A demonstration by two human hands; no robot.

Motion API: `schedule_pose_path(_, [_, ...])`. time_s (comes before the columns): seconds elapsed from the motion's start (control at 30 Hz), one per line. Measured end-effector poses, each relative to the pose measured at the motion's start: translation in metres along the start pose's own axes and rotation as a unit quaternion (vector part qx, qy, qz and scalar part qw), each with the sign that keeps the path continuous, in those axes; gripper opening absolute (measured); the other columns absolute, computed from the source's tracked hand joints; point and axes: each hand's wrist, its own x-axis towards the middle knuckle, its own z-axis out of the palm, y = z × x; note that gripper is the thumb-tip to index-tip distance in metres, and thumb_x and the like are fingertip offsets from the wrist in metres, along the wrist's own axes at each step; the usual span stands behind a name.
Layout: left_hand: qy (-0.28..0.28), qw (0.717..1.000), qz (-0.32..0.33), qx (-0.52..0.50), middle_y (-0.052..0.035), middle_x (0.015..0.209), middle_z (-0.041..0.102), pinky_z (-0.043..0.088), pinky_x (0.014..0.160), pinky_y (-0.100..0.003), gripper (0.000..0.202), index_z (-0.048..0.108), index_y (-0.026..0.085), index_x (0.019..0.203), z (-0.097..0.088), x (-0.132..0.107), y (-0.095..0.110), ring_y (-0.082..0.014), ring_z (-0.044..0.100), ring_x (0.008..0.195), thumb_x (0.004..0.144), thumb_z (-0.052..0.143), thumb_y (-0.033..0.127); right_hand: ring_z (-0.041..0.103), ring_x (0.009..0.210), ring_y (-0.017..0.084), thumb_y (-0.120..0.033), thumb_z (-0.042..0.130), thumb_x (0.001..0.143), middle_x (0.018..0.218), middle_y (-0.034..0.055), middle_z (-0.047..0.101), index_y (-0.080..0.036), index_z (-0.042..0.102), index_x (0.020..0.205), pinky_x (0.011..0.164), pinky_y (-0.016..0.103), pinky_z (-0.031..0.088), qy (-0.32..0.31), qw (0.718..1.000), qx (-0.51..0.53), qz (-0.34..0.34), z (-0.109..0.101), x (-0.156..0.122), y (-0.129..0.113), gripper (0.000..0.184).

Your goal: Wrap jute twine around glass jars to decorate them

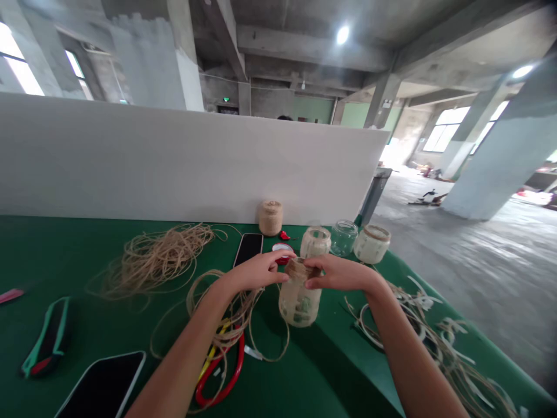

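Observation:
A glass jar (299, 307), covered with pale strips and wound with brown twine at its neck, stands upright on the green table in front of me. My left hand (261, 270) holds the left side of the neck, with forefinger and thumb curved against the twine. On the opposite side, my right hand (333, 271) grips the neck between thumb and fingers. A loose coil of twine (226, 313) lies under my left forearm, and a strand loops on the table by the jar. Red-handled scissors (235, 371) are partly hidden under that coil.
Behind stand a pale-covered jar (315, 241), a clear jar (344, 238), another covered jar (372, 244) and a twine spool (270, 219). A tape roll (284, 258), phones (104, 386), a utility knife (46, 342), a twine heap (163, 258) and cord scraps (452, 360) lie around. A white panel (183, 162) rises at the back.

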Motion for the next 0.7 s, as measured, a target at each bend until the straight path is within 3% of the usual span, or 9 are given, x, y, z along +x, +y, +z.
schedule_pose_path(0.27, [0.0, 0.999, 0.017, -0.045, 0.0072, 0.055, 0.032, 0.025, 0.048, -0.021, 0.049, 0.038, 0.024, 0.126, 0.005, 0.006, -0.012, -0.0091, 0.03, 0.05, 0.079, 0.05, 0.032, 0.04, 0.061, 0.01, -0.032, 0.052, 0.078, 0.068, -0.003, 0.042, -0.018, 0.041, 0.069, 0.054, 0.022, 0.031, -0.022, 0.999, 0.034, -0.017, -0.004, -0.002, 0.005, 0.02])
schedule_pose_path(0.4, [-0.002, 0.998, 0.024, -0.057, 0.0081, 0.053, 0.029, 0.023, 0.048, -0.021, 0.046, 0.04, 0.022, 0.122, 0.007, 0.007, -0.009, -0.0087, 0.027, 0.048, 0.079, 0.05, 0.032, 0.041, 0.061, 0.01, -0.034, 0.054, 0.076, 0.069, -0.0024, 0.045, -0.017, 0.044, 0.07, 0.054, 0.022, 0.031, -0.033, 0.999, 0.032, 0.005, -0.006, -0.004, 0.003, 0.02])
schedule_pose_path(0.6, [-0.002, 0.999, 0.019, -0.038, 0.008, 0.055, 0.029, 0.024, 0.048, -0.022, 0.042, 0.042, 0.024, 0.118, 0.011, 0.006, 0.0, -0.0093, 0.03, 0.049, 0.078, 0.051, 0.035, 0.043, 0.059, 0.011, -0.049, 0.056, 0.073, 0.07, -0.002, 0.049, -0.018, 0.049, 0.079, 0.049, 0.023, 0.029, -0.022, 0.999, -0.008, 0.049, -0.002, -0.005, -0.007, 0.032])
schedule_pose_path(0.7, [-0.001, 1.0, 0.014, -0.021, 0.0076, 0.056, 0.032, 0.025, 0.049, -0.022, 0.041, 0.043, 0.025, 0.115, 0.015, 0.006, 0.006, -0.0095, 0.033, 0.05, 0.077, 0.053, 0.038, 0.044, 0.059, 0.011, -0.044, 0.051, 0.077, 0.071, -0.0015, 0.051, -0.019, 0.049, 0.08, 0.049, 0.023, 0.028, -0.005, 0.999, -0.023, 0.046, 0.001, -0.003, -0.011, 0.026])
